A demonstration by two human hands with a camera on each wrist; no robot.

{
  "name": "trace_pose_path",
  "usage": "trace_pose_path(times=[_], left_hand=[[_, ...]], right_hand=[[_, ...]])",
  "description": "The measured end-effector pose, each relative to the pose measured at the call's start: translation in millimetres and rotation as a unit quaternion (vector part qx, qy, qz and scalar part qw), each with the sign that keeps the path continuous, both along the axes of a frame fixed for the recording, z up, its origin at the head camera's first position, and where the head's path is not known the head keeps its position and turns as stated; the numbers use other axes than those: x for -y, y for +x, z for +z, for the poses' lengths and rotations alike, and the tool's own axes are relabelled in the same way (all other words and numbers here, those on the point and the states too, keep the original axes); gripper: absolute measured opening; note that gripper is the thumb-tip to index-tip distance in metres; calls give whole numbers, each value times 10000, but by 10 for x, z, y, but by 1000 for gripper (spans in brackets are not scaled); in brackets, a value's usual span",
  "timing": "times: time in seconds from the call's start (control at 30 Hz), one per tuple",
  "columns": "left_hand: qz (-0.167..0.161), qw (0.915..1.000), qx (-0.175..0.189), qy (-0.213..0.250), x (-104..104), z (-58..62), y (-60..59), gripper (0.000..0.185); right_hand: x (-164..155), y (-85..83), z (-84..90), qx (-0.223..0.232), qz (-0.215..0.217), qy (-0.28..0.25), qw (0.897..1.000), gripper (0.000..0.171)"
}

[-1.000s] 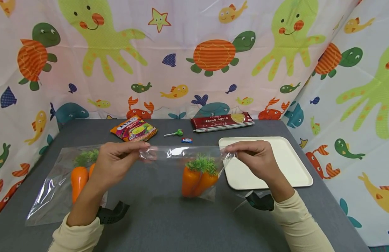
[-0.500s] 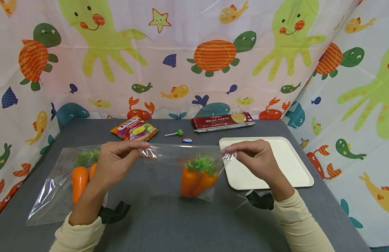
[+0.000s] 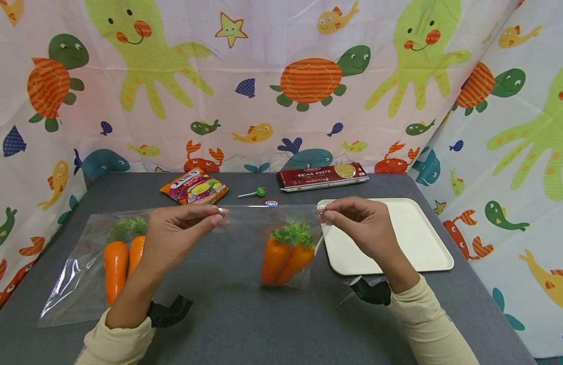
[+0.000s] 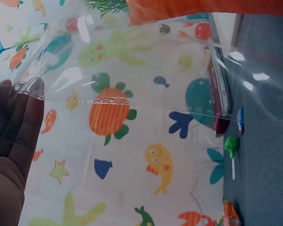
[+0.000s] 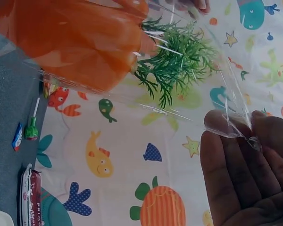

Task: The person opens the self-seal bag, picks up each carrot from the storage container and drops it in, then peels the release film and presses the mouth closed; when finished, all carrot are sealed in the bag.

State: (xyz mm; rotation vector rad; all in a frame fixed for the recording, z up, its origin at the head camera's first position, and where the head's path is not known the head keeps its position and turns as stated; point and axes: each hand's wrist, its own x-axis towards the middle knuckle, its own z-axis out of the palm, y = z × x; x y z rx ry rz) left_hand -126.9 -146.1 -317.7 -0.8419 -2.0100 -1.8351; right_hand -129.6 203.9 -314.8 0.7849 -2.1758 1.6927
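A clear plastic bag (image 3: 245,253) hangs between both hands above the table, with two orange toy carrots (image 3: 286,258) with green tops inside, toward its right side. My left hand (image 3: 174,238) pinches its upper left corner between thumb and fingers. At the upper right corner my right hand (image 3: 365,225) pinches the film the same way; the right wrist view shows its thumb (image 5: 271,132) against the gathered edge. Beneath the left forearm lies another clear bag (image 3: 71,284) holding orange carrots (image 3: 114,263), partly hidden by that arm.
A cream tray (image 3: 413,238) lies at right, partly behind the right hand. Along the back are an orange and purple candy bag (image 3: 194,187), a green lollipop (image 3: 259,192), a small blue wrapped candy (image 3: 270,203) and a red spaghetti pack (image 3: 322,177). A patterned curtain (image 3: 263,91) stands behind the table.
Both hands have turned slightly and the left has moved a little to the right. The bag's top edge is raised a bit and now partly overlaps the small blue candy.
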Motion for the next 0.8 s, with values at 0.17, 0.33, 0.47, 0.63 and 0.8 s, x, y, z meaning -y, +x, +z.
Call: trace_pose_path(times=[0.17, 0.33, 0.47, 0.63, 0.8], left_hand=[[101, 9999, -26, 93, -18, 17, -2, 19], [214, 9997, -59, 52, -31, 1, -4, 18], [386, 9991, -148, -117, -31, -34, 1, 17], [483, 9986, -193, -95, -42, -64, 10, 25], [-438, 9958, -149, 789, -85, -109, -18, 51]], right_hand=[[27, 0, 5, -228, -203, 93, 9995, 17], [57, 5, -9, -62, -314, 17, 9995, 23], [80, 7, -52, 634, -83, -195, 9978, 35], [108, -7, -106, 1046, 188, -114, 9943, 30], [136, -33, -126, 1043, 305, -214, 9939, 14]])
